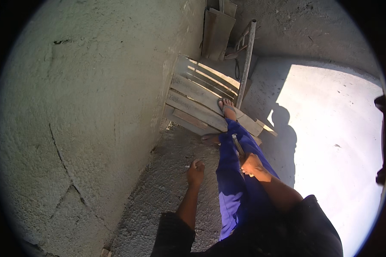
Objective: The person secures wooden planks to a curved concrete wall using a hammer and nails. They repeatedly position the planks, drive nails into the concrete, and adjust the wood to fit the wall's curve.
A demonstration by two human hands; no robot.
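My right hand [251, 165] is closed around a long, narrow pale tool [238, 145], held over my blue trouser leg [231, 188]; its exact kind is unclear. My left hand [195, 172] hangs beside the trousers with curled fingers, around a small pale thing [188, 166] that I cannot make out. My sandalled foot [227, 109] rests on wooden planks [194, 95] laid with gaps like steps or a platform. The other foot [211, 137] is lower, partly behind my leg.
A cracked plaster wall [81, 107] rises on the left. A metal frame [245, 64] leans beside the planks, with boards [215, 34] standing behind. Rough ground [146, 205] lies below me. To the right is a pale sunlit surface [334, 180] with my shadow at its edge.
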